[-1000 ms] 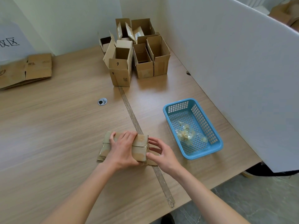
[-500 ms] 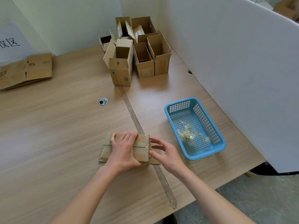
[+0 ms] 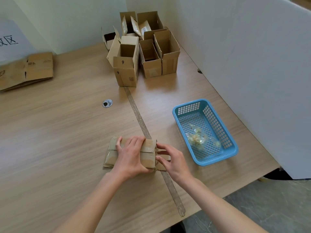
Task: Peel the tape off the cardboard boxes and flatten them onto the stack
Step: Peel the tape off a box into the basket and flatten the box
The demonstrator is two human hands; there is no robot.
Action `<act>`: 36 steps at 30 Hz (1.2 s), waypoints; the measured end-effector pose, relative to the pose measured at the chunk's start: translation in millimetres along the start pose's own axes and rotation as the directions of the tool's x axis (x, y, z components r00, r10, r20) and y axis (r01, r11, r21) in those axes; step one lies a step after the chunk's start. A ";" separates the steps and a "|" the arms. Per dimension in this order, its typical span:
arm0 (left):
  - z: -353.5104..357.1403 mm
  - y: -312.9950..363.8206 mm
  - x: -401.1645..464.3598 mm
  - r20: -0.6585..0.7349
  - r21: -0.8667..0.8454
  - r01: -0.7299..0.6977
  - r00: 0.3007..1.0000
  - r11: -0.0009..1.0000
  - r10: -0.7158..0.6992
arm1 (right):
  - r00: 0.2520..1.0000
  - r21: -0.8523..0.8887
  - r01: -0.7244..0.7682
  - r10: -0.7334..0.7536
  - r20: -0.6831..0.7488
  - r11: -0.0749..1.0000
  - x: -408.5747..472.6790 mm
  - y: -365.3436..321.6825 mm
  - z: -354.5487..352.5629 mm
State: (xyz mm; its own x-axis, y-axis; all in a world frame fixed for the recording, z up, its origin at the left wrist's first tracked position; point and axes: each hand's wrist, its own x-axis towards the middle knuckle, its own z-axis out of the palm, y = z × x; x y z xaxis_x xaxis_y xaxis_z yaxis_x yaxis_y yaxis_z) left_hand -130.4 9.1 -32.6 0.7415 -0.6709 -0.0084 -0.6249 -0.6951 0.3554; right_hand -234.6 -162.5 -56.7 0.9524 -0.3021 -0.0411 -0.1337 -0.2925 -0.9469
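A small taped cardboard box lies on its side on the wooden table near the front edge. My left hand lies over its top, fingers curled over the far edge and thumb at the near side, gripping it. My right hand is at the box's right end, fingertips touching the end flap where the tape runs. Several open upright boxes stand at the back of the table. A stack of flattened boxes lies at the far left.
A blue plastic basket with crumpled clear tape inside sits to the right. A white partition walls the right side. A round cable hole and a seam strip mark the table.
The view has shifted slightly. My right fingers have moved a little closer against the box's right end. My left hand stays on the box.
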 end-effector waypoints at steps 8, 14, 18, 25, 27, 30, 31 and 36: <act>-3.5 1.9 -2.1 0.024 0.017 0.006 1.000 1.000 -0.006 | 0.999 0.102 -0.052 0.050 0.016 0.993 -5.7 -0.4 -3.2; -1.8 -0.1 -4.2 -0.007 0.009 -0.004 1.000 1.000 0.004 | 0.995 0.162 -0.094 0.085 0.061 0.982 -2.0 -2.5 -7.9; -2.3 0.2 -4.1 -0.005 0.010 -0.001 1.000 1.000 0.001 | 0.990 0.196 -0.134 0.121 0.078 0.971 0.0 -2.2 -8.9; -1.3 0.5 -4.7 -0.022 -0.002 -0.009 1.000 1.000 0.008 | 0.988 0.118 -0.134 0.124 0.094 0.984 2.3 -5.5 -12.6; -1.3 0.8 -4.5 -0.022 0.000 -0.006 1.000 1.000 0.006 | 0.988 0.095 -0.134 0.126 0.091 0.986 3.6 -6.6 -12.1; -1.3 1.1 -3.7 -0.012 0.003 -0.001 1.000 1.000 0.001 | 0.991 0.063 -0.131 0.129 0.038 0.989 5.3 -8.4 -10.3; -1.8 1.3 -3.0 -0.005 0.003 0.003 1.000 1.000 -0.003 | 0.994 0.035 -0.110 0.110 0.015 0.993 5.5 -8.7 -9.6; -2.1 2.0 -1.8 0.010 0.006 0.004 1.000 1.000 -0.005 | 0.998 -0.030 0.006 -0.008 -0.060 1.000 2.2 -5.8 -7.5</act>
State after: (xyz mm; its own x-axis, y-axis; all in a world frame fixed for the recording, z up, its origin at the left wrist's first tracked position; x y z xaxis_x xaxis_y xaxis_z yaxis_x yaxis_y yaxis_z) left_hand -132.5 9.5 -29.9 0.7419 -0.6703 -0.0193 -0.6230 -0.6996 0.3499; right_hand -233.7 -168.2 -48.9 0.9354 -0.3533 -0.0144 -0.1358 -0.3212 -0.9372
